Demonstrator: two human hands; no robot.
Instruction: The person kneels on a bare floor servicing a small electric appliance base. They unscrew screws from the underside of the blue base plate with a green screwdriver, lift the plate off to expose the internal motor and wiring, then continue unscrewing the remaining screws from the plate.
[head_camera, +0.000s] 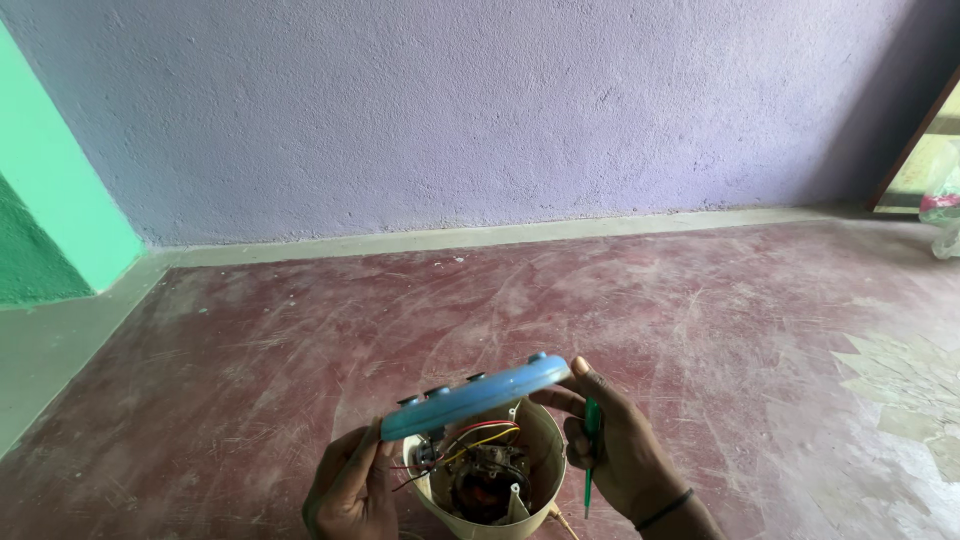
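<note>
Down at the bottom centre of the frame, both hands are busy over a small opened appliance. The left hand (350, 490) grips the near end of a blue lid (478, 397), a flat rounded plate with little raised feet along its upper face, lifted and tilted so its far end rises toward the right. The right hand (615, 450) pinches that far end between thumb and fingertips, and the same hand also clasps a green screwdriver (590, 445) against the palm, its thin shaft pointing downward. A dark band circles the right wrist.

Just beneath the lid sits the cream-coloured housing (540, 450), a round open cup. Inside it a dark motor (490, 478) shows, with red and yellow wires (480, 435) looping up toward the underside of the lid.

All this is over a worn reddish floor (560, 300) that fills the middle of the frame. A rough lilac wall (480, 110) spans the top, a green wall (50, 200) stands at the left edge, and a doorway edge shows at the upper right.
</note>
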